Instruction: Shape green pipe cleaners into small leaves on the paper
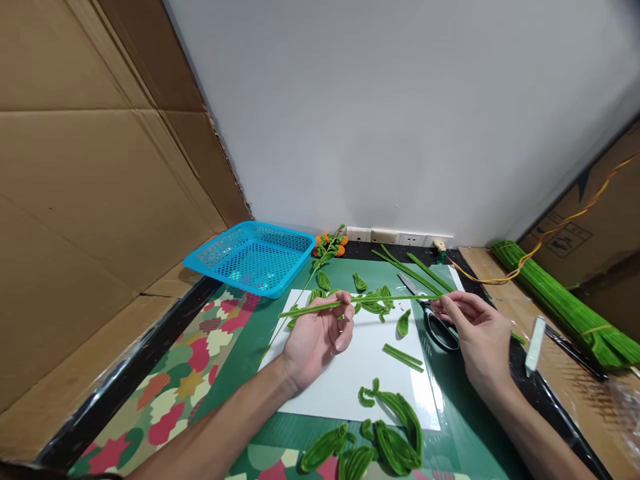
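Observation:
A long green pipe cleaner [390,299] stretches between my two hands above a white sheet of paper [340,393]. Its left part lies across the curled fingers of my left hand [317,337], which is turned palm up. Thumb and fingertips of my right hand [477,337] pinch the other end. Under and around the strand lie several small green pipe-cleaner leaves [403,323]. Two short green pieces [403,358] rest on the paper. Larger looped green leaves [395,447] are near the front edge. Black-handled scissors [443,337] lie beside my right hand, partly hidden.
A blue plastic basket [270,290] stands at the back left. Behind the paper lie an orange-flowered stem [327,250] and loose green pipe cleaners [400,265]. At right are a thick green bundle [565,303], a white-handled tool [535,347] and a yellow cable [550,233]. Cardboard [100,167] flanks the left.

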The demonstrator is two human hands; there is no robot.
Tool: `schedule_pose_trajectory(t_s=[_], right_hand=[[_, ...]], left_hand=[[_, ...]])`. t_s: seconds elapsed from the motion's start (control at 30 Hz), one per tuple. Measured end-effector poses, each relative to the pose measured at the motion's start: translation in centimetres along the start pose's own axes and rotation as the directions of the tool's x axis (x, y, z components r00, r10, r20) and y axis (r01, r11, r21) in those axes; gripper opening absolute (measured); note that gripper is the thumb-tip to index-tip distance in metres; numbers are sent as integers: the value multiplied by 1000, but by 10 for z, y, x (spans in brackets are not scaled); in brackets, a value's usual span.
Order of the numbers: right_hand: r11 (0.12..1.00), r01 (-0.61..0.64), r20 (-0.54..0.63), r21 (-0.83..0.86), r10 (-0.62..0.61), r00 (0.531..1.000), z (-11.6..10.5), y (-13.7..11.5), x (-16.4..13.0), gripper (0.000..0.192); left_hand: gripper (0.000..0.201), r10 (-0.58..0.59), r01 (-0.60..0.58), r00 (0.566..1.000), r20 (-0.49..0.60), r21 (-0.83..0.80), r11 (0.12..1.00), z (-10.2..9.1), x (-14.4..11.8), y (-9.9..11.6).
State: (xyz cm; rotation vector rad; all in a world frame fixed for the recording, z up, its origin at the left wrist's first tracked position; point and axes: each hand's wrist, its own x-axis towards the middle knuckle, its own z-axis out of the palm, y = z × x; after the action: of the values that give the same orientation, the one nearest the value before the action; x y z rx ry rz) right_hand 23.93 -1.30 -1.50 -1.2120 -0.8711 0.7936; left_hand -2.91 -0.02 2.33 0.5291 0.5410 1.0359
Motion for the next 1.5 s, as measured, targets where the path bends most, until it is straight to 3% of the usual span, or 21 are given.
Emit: schedule_pose_trajectory(t_s=[0.17, 0.33, 0.47, 0.63, 0.73, 0.9, 1.13, 1.4, 1.5], right_hand=[[1000, 11, 62, 2, -11, 998, 3, 1, -1, 36], [999, 38, 96, 10, -39, 995, 5, 1, -4, 32], [998, 52, 101, 40, -55, 993, 5, 0, -5, 30], [973, -70, 144, 221, 39, 989, 3, -3, -1, 32], [940, -171, 201, 296, 114, 973, 2, -4, 3, 36], [920, -227, 229, 321, 157, 961, 3, -4, 4, 43], [930, -240, 348, 278, 135, 928, 5, -5, -2, 44], [969, -237, 571, 66, 158, 806, 10, -3, -13, 35], [975, -215, 586, 45, 149, 797, 13, -7, -16, 32]], left_hand=[[16, 55, -52, 997, -56, 54, 997, -1, 1, -1], [25, 174, -134, 978, -115, 294, 946, 4, -1, -4], [34, 183, -125, 977, -113, 394, 911, 4, -1, -7], [38, 277, -181, 947, -161, 444, 878, -1, 4, -11], [40, 314, -208, 931, -186, 437, 875, -4, 5, -10], [46, 269, -159, 930, -249, 387, 908, -4, 3, -10], [51, 160, -142, 974, -157, 123, 982, -2, -1, -3], [58, 141, -143, 976, -166, 2, 990, -5, 1, -1], [58, 121, -126, 978, -168, -18, 992, -5, 1, -1]])
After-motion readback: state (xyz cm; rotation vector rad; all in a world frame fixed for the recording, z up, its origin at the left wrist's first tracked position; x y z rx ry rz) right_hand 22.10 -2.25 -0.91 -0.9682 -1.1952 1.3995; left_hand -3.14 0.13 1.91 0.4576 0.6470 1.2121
